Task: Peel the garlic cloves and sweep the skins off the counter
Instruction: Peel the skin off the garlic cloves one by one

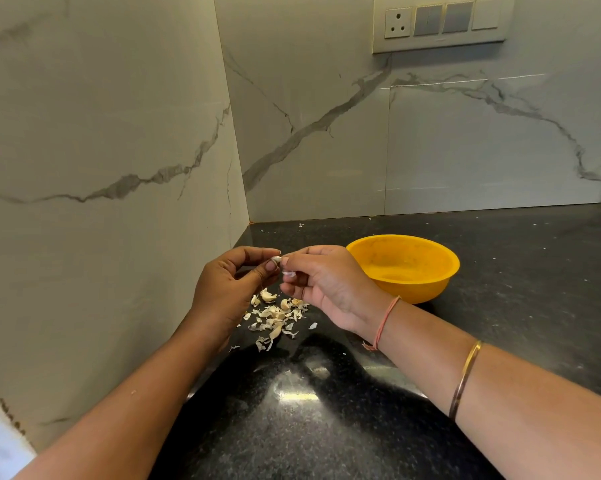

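— Garlic clove [275, 260]?
— Up off the table [499, 306], just left of the yellow bowl [415, 289], pinched between thumb and forefinger of the left hand [228, 292]; other fingers loosely curled beneath.
— Right hand [330, 284]?
— Between clove and bowl, forefinger tip touching the clove, fingers [293, 289] curled and gripping a pale strip of skin [288, 273] hanging just under it.
— Loose skins [274, 318]?
— Scattered in a small heap on the table, left of the bowl and nearer the camera, straight below both hands. A few plump cloves mixed in; peeled or not, cannot tell.
— The bowl itself?
— Upright on the table, rim just beside the right hand's knuckles.
— Further out?
— Red thread [383, 323] round the right wrist, metal bangle [465, 379] higher on the forearm, both on the near side of the bowl. Marble wall [326, 133] behind and left of the bowl, meeting in a corner; switch plate [442, 24] high above the bowl. Tiny white flecks [301, 224] on the table behind the bowl.
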`<state>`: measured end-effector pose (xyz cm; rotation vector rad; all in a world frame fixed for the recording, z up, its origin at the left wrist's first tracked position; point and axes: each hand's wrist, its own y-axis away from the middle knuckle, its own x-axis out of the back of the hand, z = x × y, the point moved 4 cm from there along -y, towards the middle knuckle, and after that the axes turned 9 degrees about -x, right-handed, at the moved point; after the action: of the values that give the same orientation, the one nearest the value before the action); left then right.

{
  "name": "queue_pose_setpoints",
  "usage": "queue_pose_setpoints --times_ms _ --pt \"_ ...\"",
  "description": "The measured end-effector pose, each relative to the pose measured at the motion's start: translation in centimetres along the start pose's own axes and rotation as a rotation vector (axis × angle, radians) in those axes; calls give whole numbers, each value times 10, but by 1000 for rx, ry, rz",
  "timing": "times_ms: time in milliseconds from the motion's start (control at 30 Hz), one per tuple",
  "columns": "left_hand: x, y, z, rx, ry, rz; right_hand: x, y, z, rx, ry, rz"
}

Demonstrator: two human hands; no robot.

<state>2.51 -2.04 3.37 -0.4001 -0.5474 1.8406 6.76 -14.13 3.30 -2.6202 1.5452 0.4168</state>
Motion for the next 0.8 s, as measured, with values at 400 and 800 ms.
queue_pose_setpoints --times_ms 400,800 --pt "1 1 -3 24 -13 -7 -1 0 5 -68 -83 54" --pt "-5 3 -7 222 349 27 -5 0 3 -13 -45 48"
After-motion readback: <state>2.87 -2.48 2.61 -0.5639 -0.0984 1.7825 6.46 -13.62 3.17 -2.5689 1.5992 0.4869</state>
